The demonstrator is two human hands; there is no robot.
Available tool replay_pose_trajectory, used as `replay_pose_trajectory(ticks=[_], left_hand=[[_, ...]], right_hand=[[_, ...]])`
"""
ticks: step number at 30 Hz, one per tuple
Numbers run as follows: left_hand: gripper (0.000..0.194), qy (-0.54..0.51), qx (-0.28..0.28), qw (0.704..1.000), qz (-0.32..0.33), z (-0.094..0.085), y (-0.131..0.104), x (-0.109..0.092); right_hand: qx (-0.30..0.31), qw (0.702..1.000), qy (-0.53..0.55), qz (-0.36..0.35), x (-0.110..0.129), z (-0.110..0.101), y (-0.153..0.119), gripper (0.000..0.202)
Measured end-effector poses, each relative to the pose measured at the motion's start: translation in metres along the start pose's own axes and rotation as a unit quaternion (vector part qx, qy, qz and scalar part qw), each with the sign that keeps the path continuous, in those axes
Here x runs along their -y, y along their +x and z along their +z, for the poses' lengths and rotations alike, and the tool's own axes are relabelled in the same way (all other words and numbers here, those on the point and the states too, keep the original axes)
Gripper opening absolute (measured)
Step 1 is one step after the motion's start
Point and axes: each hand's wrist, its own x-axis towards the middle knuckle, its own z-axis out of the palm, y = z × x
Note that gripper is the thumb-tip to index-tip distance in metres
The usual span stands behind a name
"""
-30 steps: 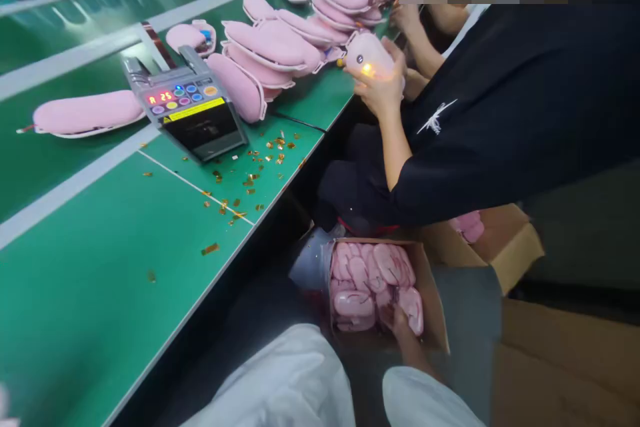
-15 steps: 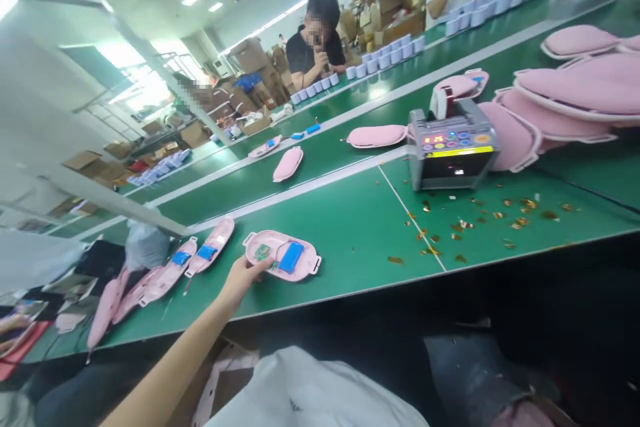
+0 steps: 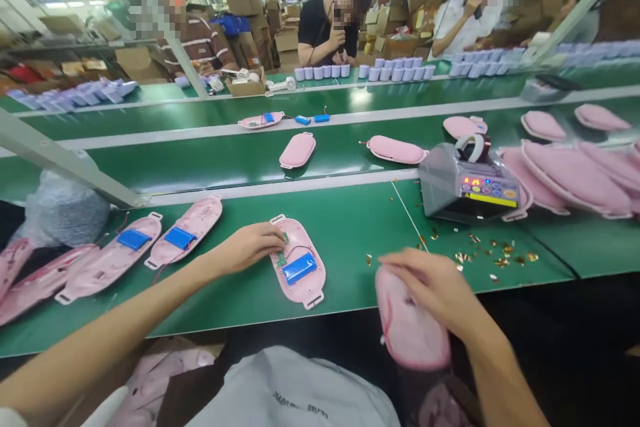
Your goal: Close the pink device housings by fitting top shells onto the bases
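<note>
My left hand [image 3: 254, 245] is closed on the upper left rim of a pink plastic shell [image 3: 313, 287], its fingertips over a small green circuit board [image 3: 281, 259]. This shell lies open side up on the green bench, with a blue battery pack [image 3: 299, 269] inside. My right hand [image 3: 430, 280] grips a second pink shell [image 3: 415, 333] by its upper end, slightly blurred, at the bench's front edge. A red wire shows along that shell's left side. Further left lie more pink shells [image 3: 107, 260], some with blue batteries in them.
A grey tape dispenser [image 3: 465, 183] with a lit display stands at right, gold scraps [image 3: 500, 253] before it. Pink padded shells [image 3: 575, 177] pile up beyond it. A metal post [image 3: 65, 153] rises at left near a plastic bag [image 3: 70, 203]. Several people sit across the bench.
My right hand has come into view with a second pink shell. The shell under my left hand now sits turned more lengthwise. The view has levelled out.
</note>
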Motion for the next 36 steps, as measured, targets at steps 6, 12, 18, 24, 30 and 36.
replay_pose_trajectory(ticks=[6, 12, 18, 24, 30, 36], left_hand=[[0.034, -0.108, -0.121, 0.979, -0.122, 0.015, -0.022, 0.001], [0.028, -0.309, -0.261, 0.88, -0.249, 0.028, -0.032, -0.012], [0.024, -0.289, -0.315, 0.881, -0.202, 0.025, -0.035, -0.016], [0.019, -0.13, -0.356, 0.921, -0.088, 0.018, -0.034, -0.034], [0.007, 0.094, -0.5, 0.853, -0.115, 0.012, -0.021, -0.058], [0.016, 0.155, -0.477, 0.861, -0.088, 0.021, -0.011, -0.048]], right_hand=[[0.23, 0.968, -0.085, -0.05, 0.056, 0.052, 0.155, 0.037], [0.082, 0.98, -0.159, 0.091, 0.023, 0.057, 0.134, 0.043], [0.088, 0.978, -0.187, -0.009, 0.023, 0.044, 0.116, 0.025], [-0.121, 0.824, -0.442, -0.334, 0.102, 0.056, 0.119, 0.026], [-0.085, 0.794, -0.43, -0.421, 0.152, 0.087, 0.122, 0.027], [-0.137, 0.848, -0.364, -0.36, 0.157, 0.079, 0.123, 0.02]])
